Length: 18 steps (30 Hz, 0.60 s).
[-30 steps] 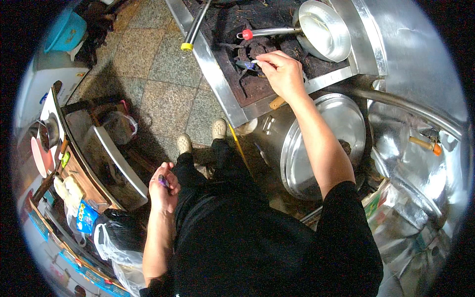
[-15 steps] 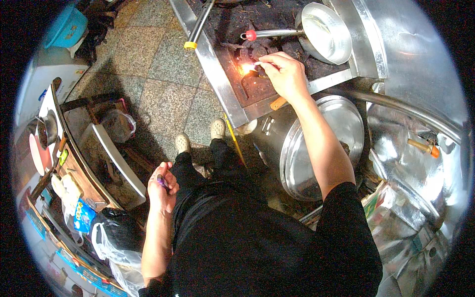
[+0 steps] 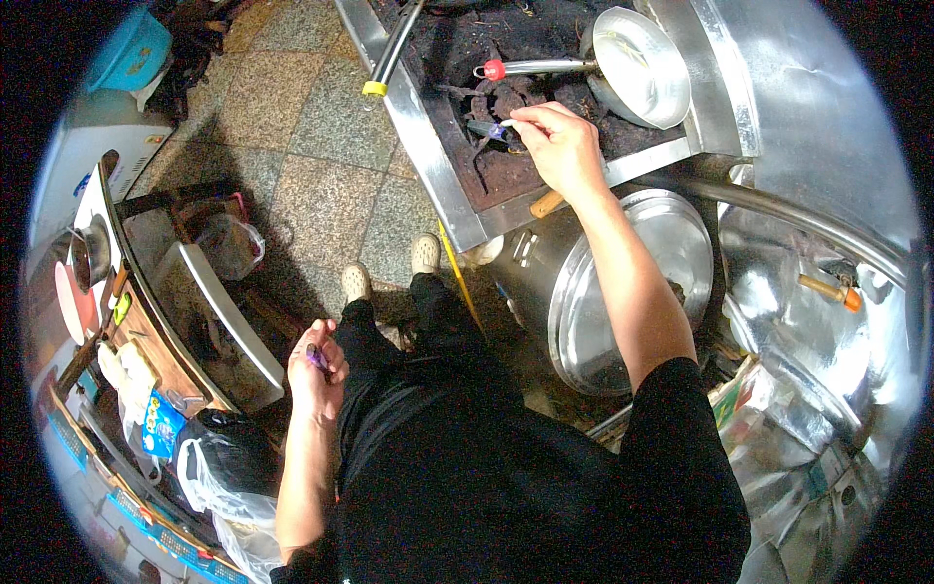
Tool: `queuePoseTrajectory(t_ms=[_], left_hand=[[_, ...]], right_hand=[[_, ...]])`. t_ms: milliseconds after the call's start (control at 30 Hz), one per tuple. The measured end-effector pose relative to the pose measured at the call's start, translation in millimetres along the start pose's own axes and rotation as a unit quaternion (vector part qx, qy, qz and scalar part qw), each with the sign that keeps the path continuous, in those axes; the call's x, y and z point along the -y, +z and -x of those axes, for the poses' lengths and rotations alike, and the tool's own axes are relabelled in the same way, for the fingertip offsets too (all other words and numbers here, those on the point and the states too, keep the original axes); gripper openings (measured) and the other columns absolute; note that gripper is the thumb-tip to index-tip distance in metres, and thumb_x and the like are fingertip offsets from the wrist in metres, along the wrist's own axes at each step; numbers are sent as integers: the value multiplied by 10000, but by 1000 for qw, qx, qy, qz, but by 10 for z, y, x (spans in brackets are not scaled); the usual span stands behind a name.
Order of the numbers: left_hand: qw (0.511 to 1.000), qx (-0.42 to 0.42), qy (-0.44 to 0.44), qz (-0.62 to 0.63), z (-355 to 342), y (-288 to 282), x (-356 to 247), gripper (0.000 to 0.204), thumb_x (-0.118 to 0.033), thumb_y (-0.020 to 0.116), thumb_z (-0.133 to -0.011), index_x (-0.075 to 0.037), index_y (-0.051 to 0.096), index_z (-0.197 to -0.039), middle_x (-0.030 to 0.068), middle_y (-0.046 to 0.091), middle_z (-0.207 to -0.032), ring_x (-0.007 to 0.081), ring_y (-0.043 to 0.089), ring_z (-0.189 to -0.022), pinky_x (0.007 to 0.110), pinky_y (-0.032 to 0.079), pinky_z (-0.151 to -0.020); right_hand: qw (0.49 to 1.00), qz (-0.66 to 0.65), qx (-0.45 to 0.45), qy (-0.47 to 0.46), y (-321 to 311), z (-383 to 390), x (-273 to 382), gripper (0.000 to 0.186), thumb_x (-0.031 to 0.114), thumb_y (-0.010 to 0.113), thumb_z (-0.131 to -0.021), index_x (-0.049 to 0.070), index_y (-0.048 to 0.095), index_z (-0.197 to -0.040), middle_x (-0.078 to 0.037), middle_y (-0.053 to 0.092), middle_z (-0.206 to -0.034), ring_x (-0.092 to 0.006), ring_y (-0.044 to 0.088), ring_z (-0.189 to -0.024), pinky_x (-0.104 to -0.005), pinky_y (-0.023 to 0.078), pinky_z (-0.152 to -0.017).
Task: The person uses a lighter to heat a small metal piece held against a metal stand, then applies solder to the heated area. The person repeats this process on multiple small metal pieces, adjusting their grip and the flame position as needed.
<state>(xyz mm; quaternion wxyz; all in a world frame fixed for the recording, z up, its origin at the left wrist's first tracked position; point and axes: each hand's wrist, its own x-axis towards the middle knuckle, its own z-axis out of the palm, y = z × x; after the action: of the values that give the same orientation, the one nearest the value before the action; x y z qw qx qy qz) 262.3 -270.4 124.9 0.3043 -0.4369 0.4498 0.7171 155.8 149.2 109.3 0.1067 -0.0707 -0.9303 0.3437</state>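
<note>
Right fingers point(image 3: 534, 112) pinch a short white stick point(image 3: 508, 123) inside the steel stove edge point(image 3: 428, 146); left fingers point(image 3: 337, 362), well clear, clasp a small purple object point(image 3: 316, 357).

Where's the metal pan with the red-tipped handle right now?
Head view, upper right of centre: the metal pan is on the dark stovetop, beyond the right hand, its handle pointing left.

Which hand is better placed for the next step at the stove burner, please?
Probably the right hand: it is at the stove burner, pinching a small white piece. The left hand is low, well away from the burner, and holds what looks like a purple lighter.
</note>
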Motion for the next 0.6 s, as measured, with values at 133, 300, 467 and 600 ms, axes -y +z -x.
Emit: queuePoseTrajectory(t_ms=[133,300,467,600], left_hand=[[1000,4,0,-9,-22,-24,15,215,-289,566,-1022,-77,600,-1021,-62,376,-592,62,344,-461,228,254,-398],[1000,-4,1,-3,16,31,-1,220,-257,545,-1033,-52,612,-993,-55,385,-601,66,335,-474,235,248,-415],[1000,-13,-8,-6,21,33,4,216,-260,544,-1034,-60,616,-998,-56,397,-603,64,340,-476,233,250,-417],[1000,-14,-3,-18,28,29,22,221,-265,538,-1037,-61,616,-1006,-55,407,-605,62,344,-478,231,252,-416]], right_hand=[[1000,-2,7,13,-8,2,-19,136,80,733,-875,41,756,-1002,-80,727,-925,-170,700,-779,-276,537,-701],[1000,-4,11,14,-27,-5,-4,136,81,736,-874,44,756,-1002,-74,724,-917,-158,690,-766,-272,532,-693],[1000,-6,11,17,-22,6,-10,137,79,737,-872,42,755,-1003,-72,721,-909,-150,683,-757,-268,529,-688],[1000,-14,9,2,-7,21,-31,137,74,730,-874,41,756,-1005,-71,718,-903,-147,681,-756,-267,526,-684]])
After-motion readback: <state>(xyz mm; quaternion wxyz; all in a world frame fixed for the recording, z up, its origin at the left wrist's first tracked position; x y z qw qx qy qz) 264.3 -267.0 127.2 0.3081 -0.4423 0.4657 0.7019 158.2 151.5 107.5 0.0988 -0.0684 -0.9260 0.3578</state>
